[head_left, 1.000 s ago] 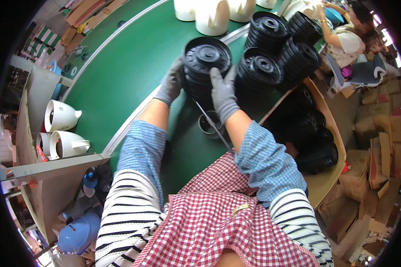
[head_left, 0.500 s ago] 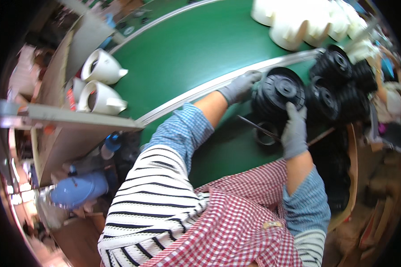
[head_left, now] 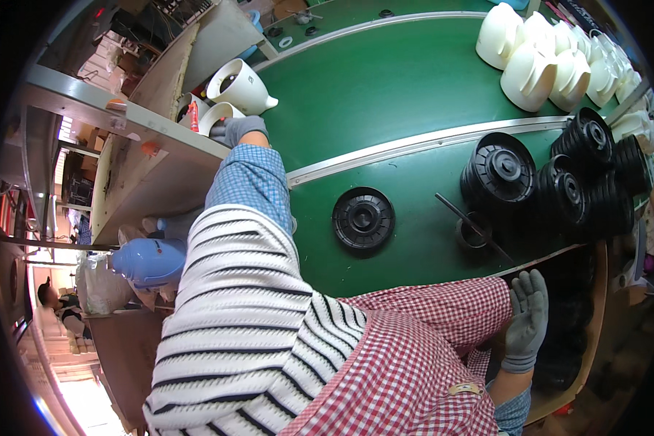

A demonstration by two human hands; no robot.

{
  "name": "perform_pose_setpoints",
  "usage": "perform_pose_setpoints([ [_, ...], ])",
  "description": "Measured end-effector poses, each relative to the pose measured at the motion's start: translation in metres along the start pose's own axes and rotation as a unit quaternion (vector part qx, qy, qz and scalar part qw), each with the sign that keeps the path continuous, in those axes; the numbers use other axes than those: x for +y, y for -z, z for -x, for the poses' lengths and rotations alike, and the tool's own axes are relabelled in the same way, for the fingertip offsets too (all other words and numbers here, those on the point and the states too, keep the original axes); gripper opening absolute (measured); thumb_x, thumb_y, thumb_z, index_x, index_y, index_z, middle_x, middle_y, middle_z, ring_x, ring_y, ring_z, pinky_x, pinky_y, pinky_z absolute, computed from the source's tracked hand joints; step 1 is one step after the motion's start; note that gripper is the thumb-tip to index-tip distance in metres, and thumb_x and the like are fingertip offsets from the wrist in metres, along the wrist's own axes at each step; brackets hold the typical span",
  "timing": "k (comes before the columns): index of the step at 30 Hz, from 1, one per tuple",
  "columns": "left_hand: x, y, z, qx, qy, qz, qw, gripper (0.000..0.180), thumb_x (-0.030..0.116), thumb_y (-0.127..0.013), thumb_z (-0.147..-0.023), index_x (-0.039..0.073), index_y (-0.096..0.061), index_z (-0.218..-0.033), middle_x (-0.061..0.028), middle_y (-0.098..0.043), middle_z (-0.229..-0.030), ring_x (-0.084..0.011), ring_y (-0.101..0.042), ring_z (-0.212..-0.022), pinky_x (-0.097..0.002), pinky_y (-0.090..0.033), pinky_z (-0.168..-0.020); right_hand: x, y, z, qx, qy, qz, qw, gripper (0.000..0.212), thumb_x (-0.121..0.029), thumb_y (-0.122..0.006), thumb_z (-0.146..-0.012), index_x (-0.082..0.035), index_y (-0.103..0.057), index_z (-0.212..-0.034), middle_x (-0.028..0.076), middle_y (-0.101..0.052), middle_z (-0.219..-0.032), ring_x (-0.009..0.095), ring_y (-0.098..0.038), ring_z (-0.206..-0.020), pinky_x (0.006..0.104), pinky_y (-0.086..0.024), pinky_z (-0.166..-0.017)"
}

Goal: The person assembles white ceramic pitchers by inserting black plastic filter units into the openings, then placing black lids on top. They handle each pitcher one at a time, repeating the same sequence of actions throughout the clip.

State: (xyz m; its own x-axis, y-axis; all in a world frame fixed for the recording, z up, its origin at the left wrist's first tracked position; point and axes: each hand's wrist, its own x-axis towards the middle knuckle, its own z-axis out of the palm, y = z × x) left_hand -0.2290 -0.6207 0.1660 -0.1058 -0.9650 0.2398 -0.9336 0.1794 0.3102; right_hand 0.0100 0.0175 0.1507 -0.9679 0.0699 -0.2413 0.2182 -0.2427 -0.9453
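My gloved left hand (head_left: 244, 129) reaches to the far left and closes on a white plastic housing (head_left: 220, 115), its fingertips partly hidden at the housing. A second white, spouted housing (head_left: 241, 86) lies just beyond it. My gloved right hand (head_left: 528, 320) is low on the right beside my apron, palm showing, fingers stretched and holding nothing. On the green bench between the hands lies one round black plastic disc (head_left: 363, 219) with a ribbed rim. To its right are a black ring (head_left: 473, 231) and a thin dark rod (head_left: 458, 211) crossing it.
Stacks of black discs (head_left: 498, 173) stand on the right of the bench (head_left: 421, 182). Behind a metal rail (head_left: 414, 147), several white housings (head_left: 528, 76) stand at far right. A board partition (head_left: 160, 163) borders the left. Below it is a blue flask (head_left: 149, 261).
A black disc now lies apart on the bench. My left hand has gone from the stacks to the white housing at left; my right hand has dropped toward my lap.
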Motion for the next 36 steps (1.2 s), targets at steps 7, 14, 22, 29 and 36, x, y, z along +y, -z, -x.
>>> perform_pose_setpoints([
  [7, -0.007, -0.008, 0.017, 0.003, -0.173, 0.049, 0.984, 0.046, 0.026, -0.069, -0.083, 0.013, -0.066, -0.127, -0.0118, -0.055, -0.136, -0.0298, -0.044, -0.132, -0.0395, -0.031, -0.113, 0.001, 0.039, 0.072, 0.026, 0.031, 0.001, 0.999, 0.047, -0.024, -0.039, -0.109, -0.001, -0.043, -0.149, 0.015, -0.056, -0.143, 0.025, -0.055, -0.132, 0.0385, -0.041, -0.113],
  [14, -0.016, 0.091, 0.112, -0.071, -0.459, 0.323, 0.825, 0.027, 0.009, -0.074, -0.072, 0.005, -0.069, -0.099, -0.0170, -0.072, -0.113, -0.0354, -0.067, -0.101, -0.0422, -0.046, -0.097, -0.061, -0.027, 0.043, -0.102, 0.091, 0.022, 0.990, 0.046, -0.011, -0.049, -0.103, 0.000, -0.048, -0.147, 0.015, -0.056, -0.143, 0.023, -0.053, -0.132, 0.0353, -0.040, -0.113],
  [22, -0.065, 0.251, 0.239, -0.145, -0.818, 0.410, 0.378, 0.027, -0.001, -0.072, -0.066, 0.004, -0.057, -0.088, -0.0185, -0.064, -0.125, -0.0388, -0.061, -0.113, -0.0506, -0.046, -0.098, -0.153, -0.147, 0.006, -0.130, 0.156, 0.206, 0.957, 0.093, -0.052, -0.069, -0.091, 0.010, -0.034, -0.150, 0.016, -0.064, -0.112, 0.015, -0.062, -0.094, 0.0268, -0.052, -0.082],
  [29, -0.112, 0.240, 0.297, -0.244, -0.853, 0.406, 0.219, 0.054, 0.011, -0.075, -0.075, 0.003, -0.057, -0.125, -0.0181, -0.052, -0.144, -0.0369, -0.047, -0.137, -0.0554, -0.034, -0.114, -0.105, -0.085, 0.051, -0.044, 0.085, 0.110, 0.989, 0.051, -0.008, -0.046, -0.093, 0.008, -0.050, -0.141, 0.015, -0.062, -0.131, 0.020, -0.062, -0.116, 0.0318, -0.049, -0.102],
  [36, -0.155, 0.075, 0.328, -0.945, -0.002, 0.292, 0.150, 0.044, 0.014, -0.053, -0.099, 0.002, -0.050, -0.141, -0.0149, -0.056, -0.140, -0.0267, -0.057, -0.125, -0.0437, -0.042, -0.112, -0.161, -0.056, 0.096, -0.056, 0.030, 0.133, 0.989, 0.065, -0.024, -0.059, -0.088, 0.008, -0.046, -0.144, 0.016, -0.064, -0.128, 0.020, -0.065, -0.111, 0.0320, -0.051, -0.098],
])
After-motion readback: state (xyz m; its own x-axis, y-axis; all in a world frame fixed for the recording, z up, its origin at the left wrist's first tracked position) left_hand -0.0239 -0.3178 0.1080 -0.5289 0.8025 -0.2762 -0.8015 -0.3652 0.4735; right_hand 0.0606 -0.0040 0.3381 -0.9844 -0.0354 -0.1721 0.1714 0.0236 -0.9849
